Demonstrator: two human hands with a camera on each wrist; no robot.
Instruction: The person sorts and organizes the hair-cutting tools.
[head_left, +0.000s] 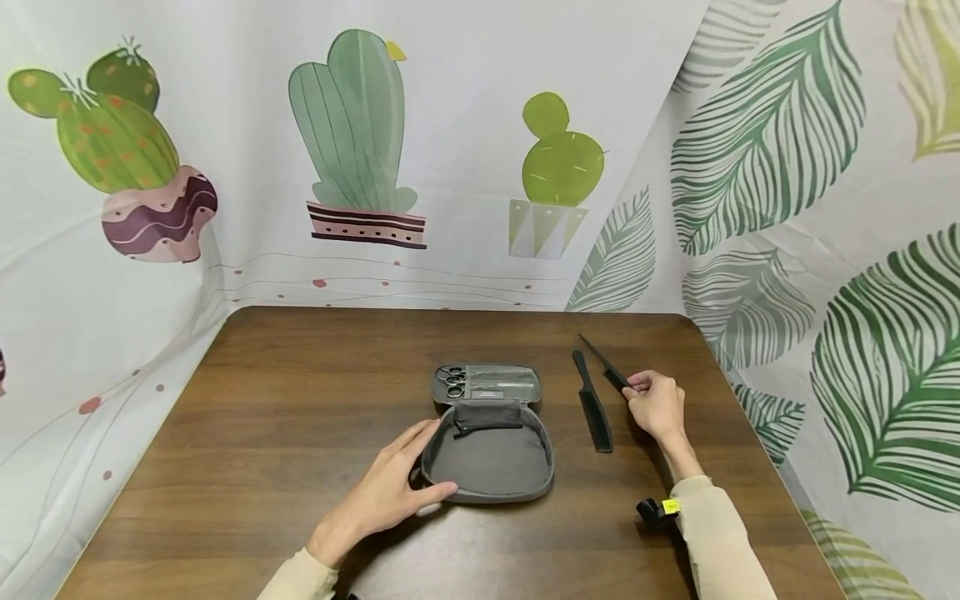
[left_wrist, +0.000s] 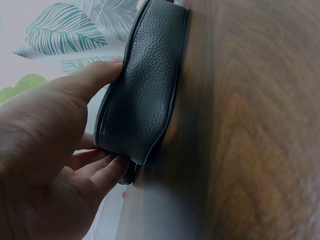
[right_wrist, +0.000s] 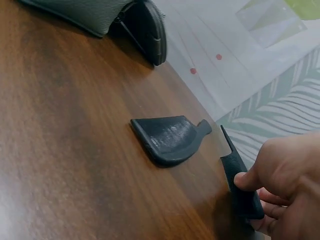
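A grey zip case (head_left: 491, 467) lies unfolded on the table, its lid (head_left: 506, 383) laid back away from me. Scissors (head_left: 454, 382) sit in the lid beside a clear pocket. My left hand (head_left: 393, 479) holds the case at its left side, thumb on the front rim; the pebbled outer wall (left_wrist: 145, 75) fills the left wrist view. To the right, my right hand (head_left: 656, 404) pinches a black rat-tail comb (right_wrist: 240, 185) by its toothed end, the thin tail pointing away. Left of it lies a black handled comb (head_left: 595, 412), wide end toward me.
The brown wooden table (head_left: 300, 400) ends at a back edge against a white cloth (head_left: 465, 108) printed with cacti. Leaf-printed cloth (head_left: 780, 167) hangs along the right side. A black wrist strap (head_left: 654, 510) with a yellow tag is on my right sleeve.
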